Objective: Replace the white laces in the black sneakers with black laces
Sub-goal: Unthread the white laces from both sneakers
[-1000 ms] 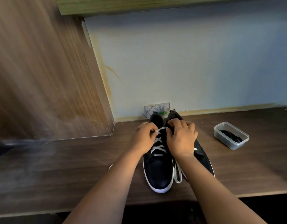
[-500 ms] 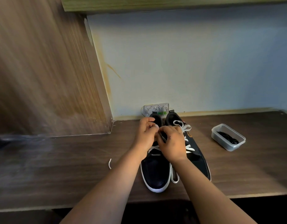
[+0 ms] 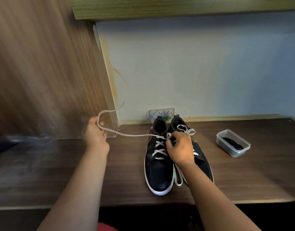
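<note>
Left hand (image 3: 96, 134) now swung left, white lace (image 3: 135, 135) stretched taut from left sneaker (image 3: 158, 157)

Two black sneakers are sitting side by side on the desk: the left sneaker (image 3: 158, 170) and the right sneaker (image 3: 200, 157), which is partly hiding behind an arm. Two white laces are showing, one per shoe: the left shoe's lace (image 3: 126, 134) is stretching out sideways, the right shoe's lace (image 3: 185, 129) is looping at the top. One clear plastic container (image 3: 233, 143) is sitting off to the right, with one dark bundle of black laces (image 3: 233, 143) lying inside; how many are in the bundle, I can't tell. One white wall socket (image 3: 161, 113) is peeking out behind the shoes. Two hands are showing, a left hand (image 3: 96, 134) and a right hand (image 3: 181, 148).
</note>
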Demonstrator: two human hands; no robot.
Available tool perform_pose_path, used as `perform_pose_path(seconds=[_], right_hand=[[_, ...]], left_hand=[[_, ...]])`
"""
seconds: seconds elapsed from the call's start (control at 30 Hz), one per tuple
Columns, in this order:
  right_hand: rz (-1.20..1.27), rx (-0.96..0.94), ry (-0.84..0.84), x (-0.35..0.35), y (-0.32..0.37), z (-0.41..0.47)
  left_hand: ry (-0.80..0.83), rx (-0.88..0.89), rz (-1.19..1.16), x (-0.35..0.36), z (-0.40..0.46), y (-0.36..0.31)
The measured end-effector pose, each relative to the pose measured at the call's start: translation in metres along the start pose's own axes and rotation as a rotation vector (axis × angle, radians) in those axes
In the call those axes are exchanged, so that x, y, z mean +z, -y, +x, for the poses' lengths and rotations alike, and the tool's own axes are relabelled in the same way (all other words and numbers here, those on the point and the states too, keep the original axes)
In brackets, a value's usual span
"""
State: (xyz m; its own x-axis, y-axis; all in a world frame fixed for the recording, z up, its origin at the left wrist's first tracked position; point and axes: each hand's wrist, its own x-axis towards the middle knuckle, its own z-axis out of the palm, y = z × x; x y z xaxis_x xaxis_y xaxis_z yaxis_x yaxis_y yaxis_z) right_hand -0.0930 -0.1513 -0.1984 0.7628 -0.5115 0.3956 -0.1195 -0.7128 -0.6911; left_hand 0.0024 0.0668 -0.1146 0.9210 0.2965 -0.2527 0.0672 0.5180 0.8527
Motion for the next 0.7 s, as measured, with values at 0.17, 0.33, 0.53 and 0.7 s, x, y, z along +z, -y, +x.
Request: perform_pose_path(seconds=[0.17,0.33,0.53,0.7], right_hand=[[0.344,0.118,-0.003,-0.006,0.019,-0.006],[0.923,0.507,0.157,-0.018,0.036,-0.002],[0.097,-0.017,0.165,-0.011,0.004,-0.006],[-0.083,-0.155,0.286,0.006,-0.002,-0.003]], left_hand=[[0.096,0.044,1.035,-0.021,0.012,0.047],[0.488,0.465,1.516,-0.003,-0.025,0.079],[0.644,0.869,1.484,0.015,-0.043,0.105],[0.635,0.920,1.443,0.027,-0.030,0.105]])
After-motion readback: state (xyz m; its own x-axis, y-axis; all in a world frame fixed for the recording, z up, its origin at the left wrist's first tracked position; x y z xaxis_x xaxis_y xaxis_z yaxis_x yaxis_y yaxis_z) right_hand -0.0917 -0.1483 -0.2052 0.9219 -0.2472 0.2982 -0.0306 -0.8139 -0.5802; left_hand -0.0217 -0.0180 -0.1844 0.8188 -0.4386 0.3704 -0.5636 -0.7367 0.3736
